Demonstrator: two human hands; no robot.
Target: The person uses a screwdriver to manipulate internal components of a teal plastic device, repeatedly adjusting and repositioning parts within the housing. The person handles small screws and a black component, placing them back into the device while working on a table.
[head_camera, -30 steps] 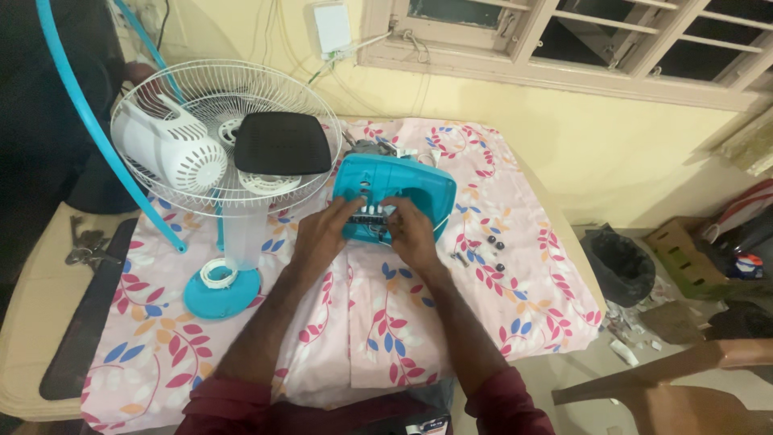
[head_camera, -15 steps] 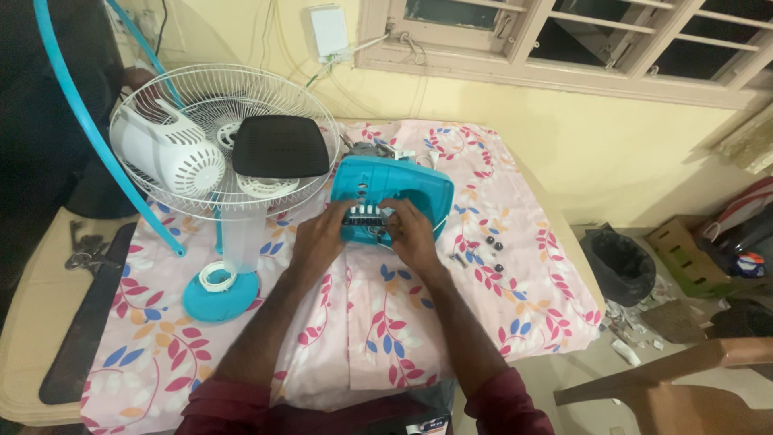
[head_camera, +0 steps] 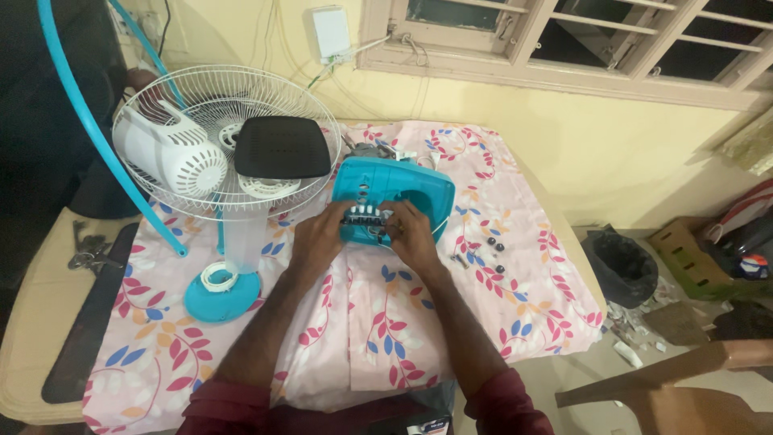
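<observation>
Worktop [head_camera: 531, 322] under floral cloth, window at 12 o'clock. Fan base [head_camera: 403, 189]: long axis 10-to-4; left hand [head_camera: 318, 238] and right hand [head_camera: 412, 238] grip its near edge.

Teal plastic casing [head_camera: 394, 196] with a black strip of white-topped buttons [head_camera: 361, 214]; pink cloth [head_camera: 386, 322] printed with red, blue and orange leaf sprigs. White wire fan guard [head_camera: 225, 145], white motor cover [head_camera: 173, 157], black pad [head_camera: 282, 147], bright blue stand base [head_camera: 221, 296] and blue pipe [head_camera: 88, 121]. Maroon sleeves [head_camera: 499, 407], pale yellow wall [head_camera: 523, 121], black bin [head_camera: 620, 266], small black screws [head_camera: 493, 246].
</observation>
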